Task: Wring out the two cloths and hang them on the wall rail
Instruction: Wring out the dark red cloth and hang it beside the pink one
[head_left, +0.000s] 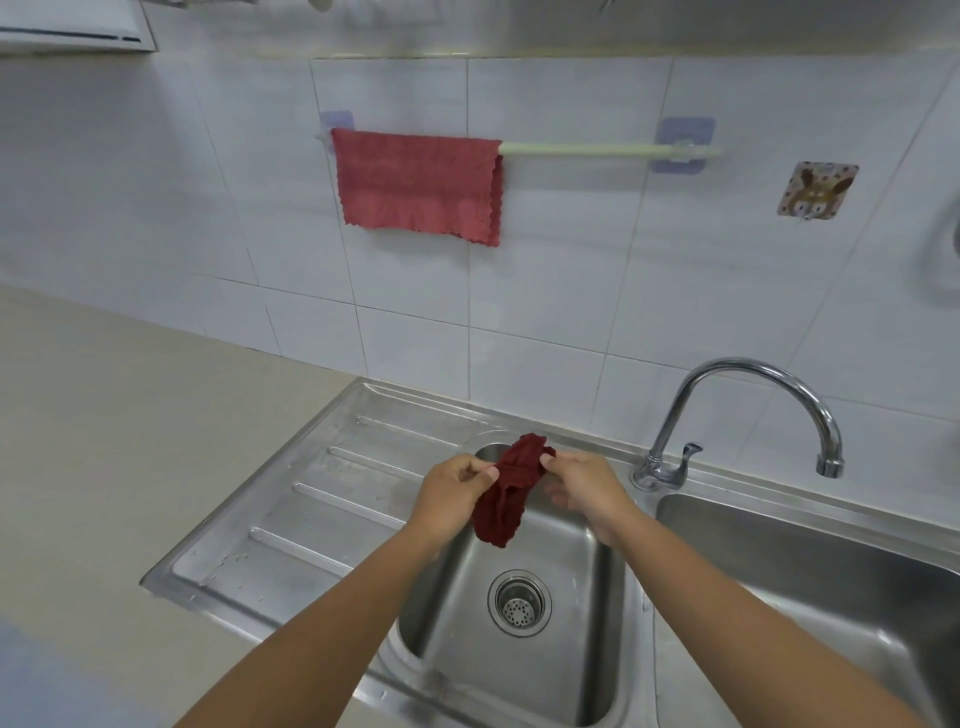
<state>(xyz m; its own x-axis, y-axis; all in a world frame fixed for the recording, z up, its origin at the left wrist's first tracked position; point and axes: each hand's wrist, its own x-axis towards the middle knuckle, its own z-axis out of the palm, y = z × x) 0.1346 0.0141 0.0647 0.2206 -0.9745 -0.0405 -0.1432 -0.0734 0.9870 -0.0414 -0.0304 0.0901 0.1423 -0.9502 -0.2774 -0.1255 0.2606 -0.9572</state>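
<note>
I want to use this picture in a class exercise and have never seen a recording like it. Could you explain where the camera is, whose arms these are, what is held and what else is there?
There is one picture, from a wide-angle camera worn on a person's head, looking forward and down. No machine is involved: the two bare arms are that person's. The left hand and right hand each pinch a crumpled dark red cloth over the steel sink. A lighter red cloth already hangs on the wall rail, whose right part is free. A tap stands behind the sink.
</note>
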